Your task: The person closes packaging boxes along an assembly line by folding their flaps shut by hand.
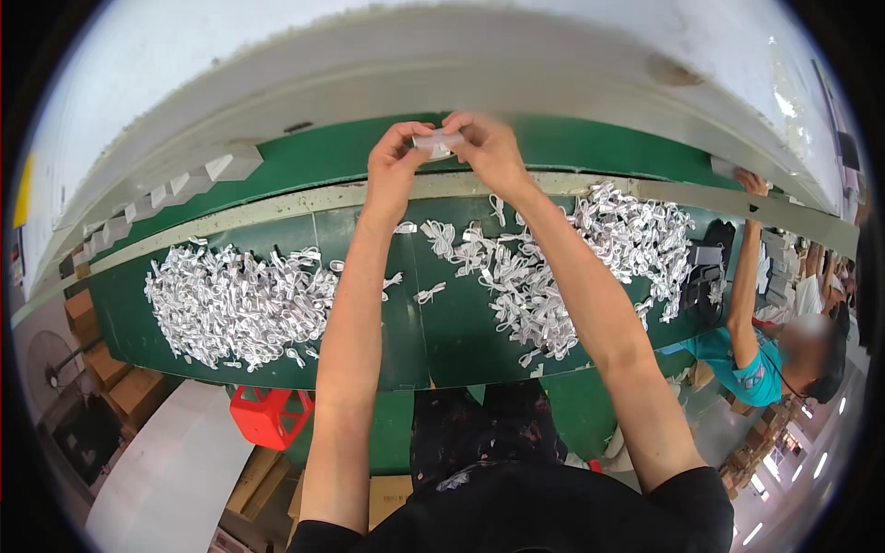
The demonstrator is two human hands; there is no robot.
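Observation:
Both my arms stretch forward over the green work table (pixel 406 355). My left hand (pixel 396 157) and my right hand (pixel 491 152) pinch a small white box (pixel 437 144) between their fingers, above the green strip beyond the table's rail. My fingertips cover its ends, so its full shape is partly hidden. Under and beside my forearms lie bundled white cables: a large heap (pixel 235 309) to the left and another heap (pixel 539 304) to the right. A single cable bundle (pixel 430 293) lies apart between the heaps.
White boxes (pixel 189 184) stand in a row along the far left strip. A co-worker in a turquoise shirt (pixel 751 369) reaches over the table's right end. A red stool (pixel 270 415) and cardboard boxes (pixel 138 392) stand at the lower left. A pale rail (pixel 313 201) runs across.

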